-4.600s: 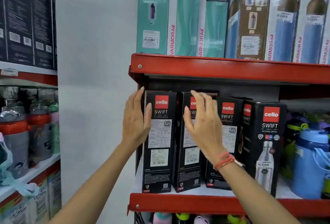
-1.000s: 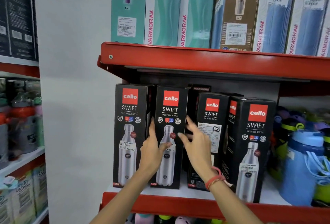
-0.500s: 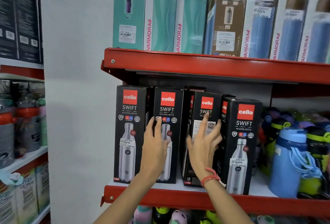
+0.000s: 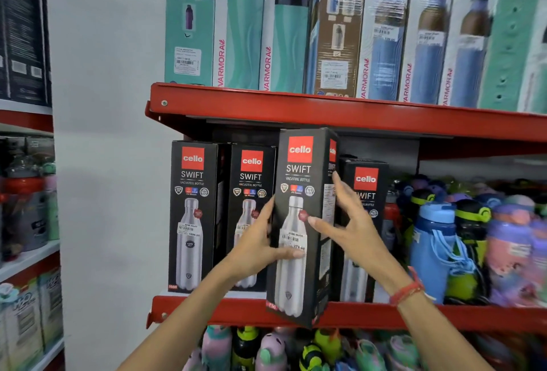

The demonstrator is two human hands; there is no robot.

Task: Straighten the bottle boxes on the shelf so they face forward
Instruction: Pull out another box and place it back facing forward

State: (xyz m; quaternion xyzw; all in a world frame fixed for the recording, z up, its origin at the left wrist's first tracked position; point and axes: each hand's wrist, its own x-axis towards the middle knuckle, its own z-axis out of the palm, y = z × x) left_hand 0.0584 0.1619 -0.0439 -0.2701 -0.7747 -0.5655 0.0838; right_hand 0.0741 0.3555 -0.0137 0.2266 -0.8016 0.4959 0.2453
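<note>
The left hand (image 4: 257, 248) clasped the left edge of a black Cello Swift box (image 4: 299, 222), thumb across its front near the price sticker, while the right hand (image 4: 349, 222) held the right side — fingers spread, thumb reaching onto the front face. Gripped between both hands, the box was pulled forward of the row, its base overlapping the red shelf lip (image 4: 207, 310), its bottle picture facing out. Two matching boxes (image 4: 192, 216) (image 4: 250, 193) stood front-facing to its left; another (image 4: 365, 181) stood behind the right hand. Coloured bottles (image 4: 432, 240) crowded the shelf further right — Varmora boxes (image 4: 284, 30) lined the tier above.
</note>
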